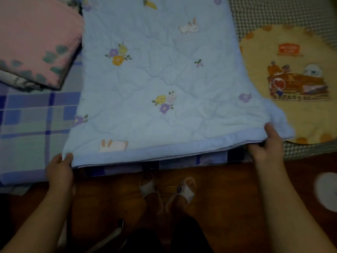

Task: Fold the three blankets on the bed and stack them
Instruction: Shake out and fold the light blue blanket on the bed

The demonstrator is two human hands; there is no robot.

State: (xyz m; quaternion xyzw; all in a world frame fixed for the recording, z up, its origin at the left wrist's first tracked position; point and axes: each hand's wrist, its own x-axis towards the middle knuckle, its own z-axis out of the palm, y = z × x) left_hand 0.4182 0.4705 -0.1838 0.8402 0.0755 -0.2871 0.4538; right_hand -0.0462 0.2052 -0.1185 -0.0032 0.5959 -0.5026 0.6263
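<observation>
Both hands hold the near hem of the blue blanket [160,83], one at each corner. Left hand [59,168] pinches the near-left corner, thumb on top and fingers curled under the edge. Right hand [268,143] grips the near-right corner the same way, thumb lying on the cloth and fingers tucked beneath.

From that hem the blanket stretches straight away from the person, its long axis running from the near edge of the bed [32,114] toward the far side, already doubled, judging by the layered edge. Each hand is nearest its own corner, so the likely next fold carries the near hem forward onto the far end.

A pink blanket [36,39] lies folded at the far left, just beside the blue one. A yellow blanket [291,73] lies to the right, its edge under the blue corner.
</observation>
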